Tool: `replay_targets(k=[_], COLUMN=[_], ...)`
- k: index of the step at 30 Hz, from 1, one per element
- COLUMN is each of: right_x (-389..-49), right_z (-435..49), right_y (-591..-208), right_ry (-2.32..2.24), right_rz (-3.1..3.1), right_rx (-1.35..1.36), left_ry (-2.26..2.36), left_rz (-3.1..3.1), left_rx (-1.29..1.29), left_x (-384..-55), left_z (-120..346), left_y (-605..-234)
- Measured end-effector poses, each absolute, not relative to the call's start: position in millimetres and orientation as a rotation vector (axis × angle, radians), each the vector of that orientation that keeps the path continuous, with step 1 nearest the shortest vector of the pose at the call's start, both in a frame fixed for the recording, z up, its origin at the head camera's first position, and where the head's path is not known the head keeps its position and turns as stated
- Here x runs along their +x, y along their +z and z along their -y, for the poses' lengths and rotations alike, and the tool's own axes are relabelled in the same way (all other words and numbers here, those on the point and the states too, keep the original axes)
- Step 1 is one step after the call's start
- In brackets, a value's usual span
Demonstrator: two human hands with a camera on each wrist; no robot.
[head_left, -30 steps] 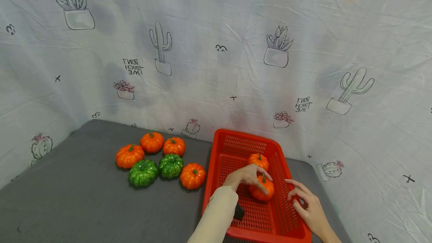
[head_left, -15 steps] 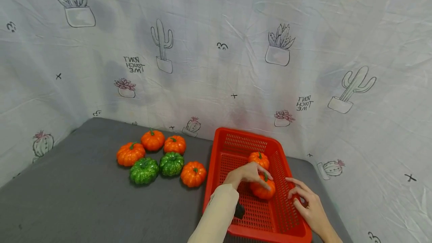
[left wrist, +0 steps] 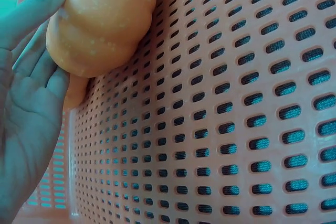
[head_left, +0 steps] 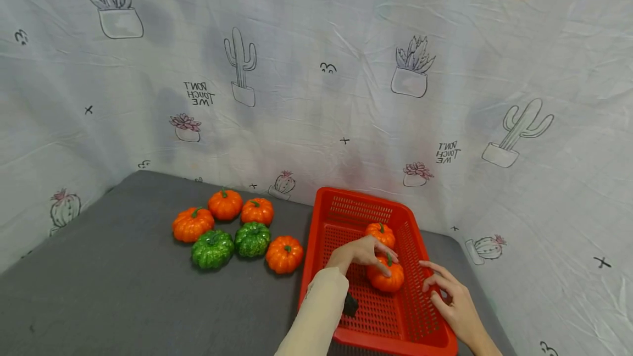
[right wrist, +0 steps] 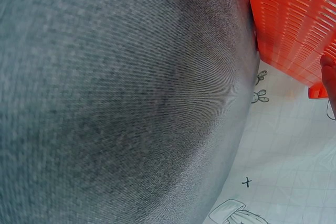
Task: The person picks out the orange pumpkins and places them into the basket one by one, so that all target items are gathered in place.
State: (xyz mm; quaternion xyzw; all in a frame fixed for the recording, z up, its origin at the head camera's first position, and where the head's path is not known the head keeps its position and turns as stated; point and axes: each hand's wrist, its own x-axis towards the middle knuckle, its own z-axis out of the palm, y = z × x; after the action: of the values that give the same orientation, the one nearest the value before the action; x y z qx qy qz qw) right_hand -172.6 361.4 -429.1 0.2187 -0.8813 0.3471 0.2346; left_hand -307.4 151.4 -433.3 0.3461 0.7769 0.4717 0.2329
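Observation:
In the head view, my left hand (head_left: 363, 250) reaches into a red perforated plastic basket (head_left: 366, 340). Its thumb and fingers lie around a small orange pumpkin (head_left: 387, 281) with a green stem, which is on the basket floor. The left wrist view shows the thumb against this pumpkin (left wrist: 107, 24) and the other fingers partly hidden behind it. A second orange pumpkin (head_left: 379, 232) sits just beyond, inside the basket. My right hand (head_left: 454, 304) rests at the basket's right rim with loosely bent fingers. Only a fingertip (right wrist: 328, 72) of it shows in the right wrist view, beside the basket wall.
Left of the basket, on the dark grey table (head_left: 123, 290), stand several orange pumpkins (head_left: 193, 225) and two green pumpkins (head_left: 212, 249). The nearest orange pumpkin (head_left: 284, 255) is close to the basket's left side. A white cactus-print curtain (head_left: 296, 98) hangs behind the table.
My left thumb shifts slightly up and left on the orange pumpkin, which stays in place in the basket. The right hand remains at the rim. The head view shifts slightly.

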Motion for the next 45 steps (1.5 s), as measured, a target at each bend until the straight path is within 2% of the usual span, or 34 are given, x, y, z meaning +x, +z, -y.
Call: replay_targets(k=[22,45], right_x=[-171,-171], right_z=[-361,-361], right_y=[-428,-424], right_ry=[0.960,0.933], right_rz=[2.457,2.451], right_rx=[0.581,0.580], left_ry=[1.154,0.949], left_rz=[-2.271,-2.285], left_rx=[0.847,1.047], left_x=[-295,-297], left_z=[-157,-155], left_y=[-414,-401])
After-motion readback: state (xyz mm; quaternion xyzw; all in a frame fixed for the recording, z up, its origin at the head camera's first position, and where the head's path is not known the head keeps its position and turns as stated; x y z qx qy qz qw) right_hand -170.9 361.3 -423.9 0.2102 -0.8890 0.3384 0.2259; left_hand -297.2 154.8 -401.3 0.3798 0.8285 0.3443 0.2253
